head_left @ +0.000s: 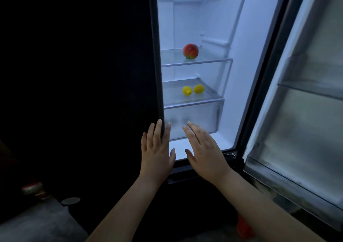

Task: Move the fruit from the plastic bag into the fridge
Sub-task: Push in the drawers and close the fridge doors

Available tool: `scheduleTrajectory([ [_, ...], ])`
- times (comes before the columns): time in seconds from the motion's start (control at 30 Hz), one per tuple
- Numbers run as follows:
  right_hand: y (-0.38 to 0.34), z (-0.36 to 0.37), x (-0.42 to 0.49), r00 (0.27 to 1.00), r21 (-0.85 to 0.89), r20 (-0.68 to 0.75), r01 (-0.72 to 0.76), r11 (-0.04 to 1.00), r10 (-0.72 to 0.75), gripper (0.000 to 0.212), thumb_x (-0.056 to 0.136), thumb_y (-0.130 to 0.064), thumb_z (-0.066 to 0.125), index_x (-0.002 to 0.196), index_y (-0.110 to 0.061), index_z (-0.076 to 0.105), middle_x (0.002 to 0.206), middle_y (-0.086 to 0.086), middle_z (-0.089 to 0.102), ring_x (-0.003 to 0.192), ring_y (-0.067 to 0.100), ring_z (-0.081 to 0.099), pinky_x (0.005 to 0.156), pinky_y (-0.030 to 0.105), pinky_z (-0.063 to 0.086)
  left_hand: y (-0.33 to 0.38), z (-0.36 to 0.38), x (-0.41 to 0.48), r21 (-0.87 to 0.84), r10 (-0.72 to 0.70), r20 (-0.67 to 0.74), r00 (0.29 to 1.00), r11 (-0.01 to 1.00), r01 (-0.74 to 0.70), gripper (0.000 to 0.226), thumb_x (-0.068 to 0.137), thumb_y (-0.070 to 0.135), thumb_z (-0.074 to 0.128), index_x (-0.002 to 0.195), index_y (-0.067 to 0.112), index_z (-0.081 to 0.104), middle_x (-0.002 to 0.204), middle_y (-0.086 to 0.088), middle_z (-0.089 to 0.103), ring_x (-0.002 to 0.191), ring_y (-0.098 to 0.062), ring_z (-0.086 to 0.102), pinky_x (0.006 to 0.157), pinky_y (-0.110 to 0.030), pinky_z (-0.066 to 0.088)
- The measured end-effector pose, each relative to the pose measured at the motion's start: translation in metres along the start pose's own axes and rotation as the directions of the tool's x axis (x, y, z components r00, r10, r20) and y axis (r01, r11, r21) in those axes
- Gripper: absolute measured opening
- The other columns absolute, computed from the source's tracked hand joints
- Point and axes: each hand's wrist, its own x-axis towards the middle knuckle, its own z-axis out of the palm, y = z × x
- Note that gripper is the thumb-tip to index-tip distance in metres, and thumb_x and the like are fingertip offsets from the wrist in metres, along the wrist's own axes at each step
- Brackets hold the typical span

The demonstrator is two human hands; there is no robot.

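Both hands reach toward an open fridge [239,97] with straight, spread fingers, holding nothing; the left hand [156,150] lies against the edge of the dark left door [156,74], the right hand [204,152] just beside it. Above the hands, two lemons [193,90] sit on a glass shelf. Higher still, a red mango [190,51] rests on another shelf.

fridge [239,74]: top cropped | door shelf [315,87]: blurred | red object [34,189]: dim, unidentifiable

Dim, slightly blurred room lit only by the fridge interior [194,28].
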Motion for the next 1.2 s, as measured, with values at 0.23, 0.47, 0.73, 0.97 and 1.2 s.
scheduleTrajectory([
  [0.23, 0.074, -0.045, -0.083, 0.986, -0.077, 0.014, -0.166, 0.983, 0.168, 0.068, 0.082, -0.023, 0.059, 0.144, -0.01, 0.034, 0.148, 0.01, 0.036, 0.136, 0.024, 0.034, 0.111, 0.038, 0.032, 0.101, 0.026, -0.005, -0.178, 0.178, 0.107, 0.978, 0.971, -0.157, 0.067, 0.084, 0.039, 0.043, 0.145, 0.016, 0.029, 0.151, -0.01, 0.025, 0.137, -0.03, 0.026, 0.105, -0.052, 0.036],
  [0.47, 0.142, -0.092, -0.186, 0.934, -0.145, 0.034, -0.347, 0.926, 0.355, 0.063, 0.084, -0.027, 0.051, 0.143, -0.01, 0.035, 0.147, 0.011, 0.037, 0.135, 0.025, 0.035, 0.111, 0.037, 0.032, 0.213, 0.051, -0.023, -0.274, 0.361, 0.219, 0.907, 0.915, -0.298, 0.068, 0.084, 0.041, 0.043, 0.146, 0.018, 0.028, 0.15, -0.011, 0.033, 0.138, -0.028, 0.029, 0.109, -0.048, 0.033],
  [0.73, 0.193, -0.121, -0.286, 0.868, -0.256, 0.071, -0.461, 0.85, 0.492, 0.057, 0.087, -0.031, 0.043, 0.139, -0.009, 0.042, 0.143, 0.012, 0.042, 0.132, 0.026, 0.039, 0.109, 0.041, 0.036, 0.311, 0.077, -0.056, -0.28, 0.518, 0.404, 0.754, 0.855, -0.437, 0.069, 0.096, 0.046, 0.038, 0.15, 0.026, -0.001, 0.159, -0.003, -0.003, 0.146, -0.023, -0.005, 0.119, -0.041, 0.002],
  [0.97, 0.215, -0.123, -0.344, 0.8, -0.307, 0.163, -0.516, 0.8, 0.578, 0.073, 0.079, -0.028, 0.069, 0.143, -0.012, 0.038, 0.147, 0.008, 0.04, 0.136, 0.024, 0.036, 0.109, 0.036, 0.031, 0.364, 0.092, -0.081, -0.306, 0.529, 0.548, 0.648, 0.848, -0.434, 0.07, 0.098, 0.043, 0.034, 0.15, 0.026, -0.009, 0.156, 0.0, -0.02, 0.143, -0.021, -0.021, 0.119, -0.042, -0.003],
  [1.2, 0.224, -0.117, -0.362, 0.772, -0.251, 0.246, -0.533, 0.808, 0.586, 0.073, 0.086, -0.027, 0.06, 0.149, -0.016, 0.025, 0.155, 0.002, 0.026, 0.143, 0.019, 0.022, 0.114, 0.036, 0.024, 0.384, 0.104, -0.094, -0.278, 0.501, 0.632, 0.591, 0.859, -0.43, 0.075, 0.098, 0.042, 0.038, 0.15, 0.023, -0.012, 0.156, -0.002, -0.021, 0.144, -0.022, -0.018, 0.118, -0.042, -0.003],
])
